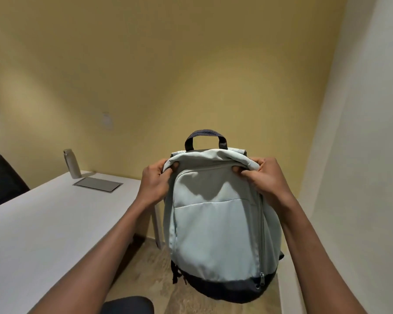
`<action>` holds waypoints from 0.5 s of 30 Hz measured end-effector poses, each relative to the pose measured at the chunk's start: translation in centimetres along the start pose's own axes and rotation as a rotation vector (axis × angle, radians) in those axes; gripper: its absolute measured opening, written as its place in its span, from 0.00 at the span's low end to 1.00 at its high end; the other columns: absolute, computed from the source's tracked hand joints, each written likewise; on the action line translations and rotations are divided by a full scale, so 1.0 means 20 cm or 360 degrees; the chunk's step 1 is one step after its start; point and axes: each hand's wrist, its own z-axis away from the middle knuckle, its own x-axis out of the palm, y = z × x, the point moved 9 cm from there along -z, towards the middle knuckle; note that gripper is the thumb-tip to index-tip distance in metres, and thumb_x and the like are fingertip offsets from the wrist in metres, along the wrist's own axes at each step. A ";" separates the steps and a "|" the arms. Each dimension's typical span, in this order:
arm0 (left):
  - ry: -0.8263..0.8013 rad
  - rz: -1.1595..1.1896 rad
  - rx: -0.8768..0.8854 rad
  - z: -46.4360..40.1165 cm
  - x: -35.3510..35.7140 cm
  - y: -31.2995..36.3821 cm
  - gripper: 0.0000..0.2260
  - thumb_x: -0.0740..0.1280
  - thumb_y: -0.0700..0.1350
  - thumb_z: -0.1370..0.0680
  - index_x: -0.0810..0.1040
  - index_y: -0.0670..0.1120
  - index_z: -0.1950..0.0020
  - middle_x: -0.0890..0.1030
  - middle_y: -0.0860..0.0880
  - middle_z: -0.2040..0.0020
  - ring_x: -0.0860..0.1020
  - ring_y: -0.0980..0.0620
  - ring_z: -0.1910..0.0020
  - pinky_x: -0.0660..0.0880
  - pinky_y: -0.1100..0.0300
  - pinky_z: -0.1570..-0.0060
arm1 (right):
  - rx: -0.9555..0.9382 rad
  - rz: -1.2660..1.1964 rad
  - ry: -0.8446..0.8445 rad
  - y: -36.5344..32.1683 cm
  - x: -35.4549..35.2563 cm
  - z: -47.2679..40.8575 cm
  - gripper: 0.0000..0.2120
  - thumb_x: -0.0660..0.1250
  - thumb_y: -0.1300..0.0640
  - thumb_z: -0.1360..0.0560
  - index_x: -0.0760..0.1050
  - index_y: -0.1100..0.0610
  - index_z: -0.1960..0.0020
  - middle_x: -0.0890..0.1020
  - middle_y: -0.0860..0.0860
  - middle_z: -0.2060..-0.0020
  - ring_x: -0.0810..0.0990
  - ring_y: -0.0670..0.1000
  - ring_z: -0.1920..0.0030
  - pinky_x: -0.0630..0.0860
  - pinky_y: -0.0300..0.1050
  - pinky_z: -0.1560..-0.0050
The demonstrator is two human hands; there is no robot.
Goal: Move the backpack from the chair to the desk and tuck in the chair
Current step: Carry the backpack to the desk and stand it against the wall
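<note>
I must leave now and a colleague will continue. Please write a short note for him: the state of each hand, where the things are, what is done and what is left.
Left hand: shut on the backpack at its top left corner.
Right hand: shut on its top right corner.
Backpack: held upright in the air, above the floor, to the right of the desk.
Desk: a bottle stands at the far end, beside a grey panel.
Done: backpack is off the chair.
Left: set it on the desk, tuck in the chair.

Office-like study room: white desk (pixel 43 223) with inset cable hatch (pixel 98 184).
</note>
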 end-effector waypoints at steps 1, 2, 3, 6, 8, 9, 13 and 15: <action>0.0014 -0.0004 -0.0005 -0.04 0.00 -0.02 0.08 0.65 0.47 0.19 0.83 0.47 0.48 0.84 0.39 0.55 0.75 0.50 0.61 0.74 0.49 0.60 | -0.0001 0.0012 -0.0001 0.01 0.02 -0.05 0.07 0.77 0.57 0.33 0.86 0.53 0.55 0.85 0.53 0.63 0.78 0.48 0.63 0.73 0.47 0.58; 0.0033 -0.0003 -0.0005 -0.08 0.00 -0.04 0.08 0.65 0.47 0.19 0.83 0.47 0.48 0.84 0.40 0.56 0.75 0.51 0.61 0.72 0.51 0.60 | -0.0002 0.0024 0.0002 0.03 0.04 -0.09 0.07 0.77 0.58 0.33 0.86 0.53 0.55 0.87 0.54 0.61 0.79 0.49 0.62 0.73 0.47 0.58; 0.0059 0.0001 -0.0007 -0.11 0.00 -0.05 0.08 0.65 0.46 0.19 0.83 0.48 0.48 0.85 0.41 0.56 0.75 0.51 0.62 0.72 0.53 0.60 | -0.0006 0.0025 0.0001 0.04 0.06 -0.14 0.07 0.76 0.59 0.33 0.86 0.53 0.54 0.87 0.57 0.59 0.79 0.49 0.62 0.74 0.48 0.57; 0.0128 0.0009 -0.0048 -0.23 0.02 -0.10 0.09 0.64 0.43 0.19 0.83 0.47 0.47 0.85 0.43 0.56 0.76 0.51 0.61 0.72 0.54 0.59 | 0.0003 0.0002 -0.0014 0.10 0.14 -0.26 0.07 0.75 0.61 0.32 0.86 0.57 0.53 0.86 0.62 0.56 0.79 0.50 0.60 0.75 0.51 0.56; 0.0178 -0.0025 -0.0076 -0.30 0.02 -0.14 0.09 0.63 0.43 0.20 0.84 0.47 0.47 0.84 0.46 0.58 0.76 0.52 0.62 0.72 0.54 0.60 | 0.0021 0.0005 -0.0026 0.15 0.20 -0.35 0.07 0.75 0.61 0.31 0.85 0.58 0.53 0.85 0.56 0.62 0.77 0.49 0.61 0.73 0.49 0.58; 0.0209 -0.0042 -0.0081 -0.34 0.02 -0.17 0.09 0.64 0.43 0.20 0.84 0.47 0.49 0.84 0.46 0.59 0.75 0.53 0.63 0.71 0.54 0.61 | 0.0025 -0.0006 -0.0034 0.17 0.23 -0.40 0.07 0.75 0.61 0.31 0.85 0.59 0.53 0.82 0.53 0.64 0.75 0.49 0.62 0.70 0.48 0.59; 0.0341 -0.0157 -0.0078 -0.51 0.00 -0.28 0.08 0.64 0.44 0.20 0.84 0.49 0.51 0.84 0.47 0.60 0.76 0.50 0.63 0.72 0.53 0.63 | 0.0001 -0.0054 -0.0034 0.27 0.36 -0.62 0.06 0.75 0.62 0.30 0.86 0.58 0.53 0.86 0.55 0.62 0.76 0.48 0.62 0.70 0.45 0.60; 0.0396 -0.0210 -0.0070 -0.60 0.00 -0.35 0.08 0.65 0.45 0.20 0.84 0.51 0.50 0.85 0.48 0.60 0.79 0.47 0.61 0.75 0.49 0.61 | -0.0027 -0.0048 -0.0081 0.32 0.44 -0.75 0.05 0.75 0.61 0.30 0.86 0.59 0.54 0.85 0.55 0.62 0.76 0.48 0.61 0.70 0.45 0.60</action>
